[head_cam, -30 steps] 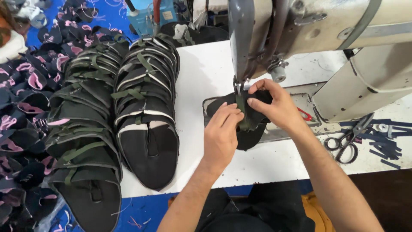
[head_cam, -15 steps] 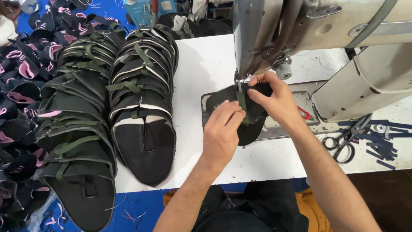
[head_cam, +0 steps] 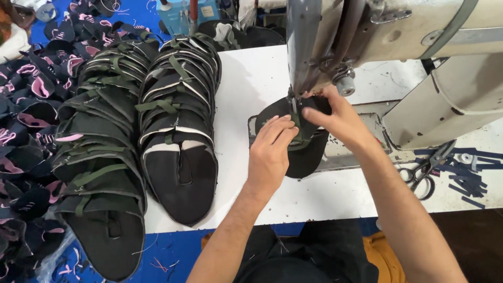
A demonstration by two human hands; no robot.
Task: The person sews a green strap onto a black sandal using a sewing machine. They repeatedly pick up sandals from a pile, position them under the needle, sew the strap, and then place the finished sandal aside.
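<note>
White worktable [head_cam: 251, 89], sewing machine [head_cam: 419, 57] at its right end. Under the machine's needle lies a black fabric shoe-upper piece [head_cam: 306, 154], rounded, with an olive-green strap across it. Left hand [head_cam: 270, 152]: fingers together and flat, pressing the piece down. Right hand [head_cam: 335, 118]: fingertips pinched on the strap and piece edge beside the needle. Two stacks of finished uppers [head_cam: 178, 131] left; scissors [head_cam: 422, 175] right.
</note>
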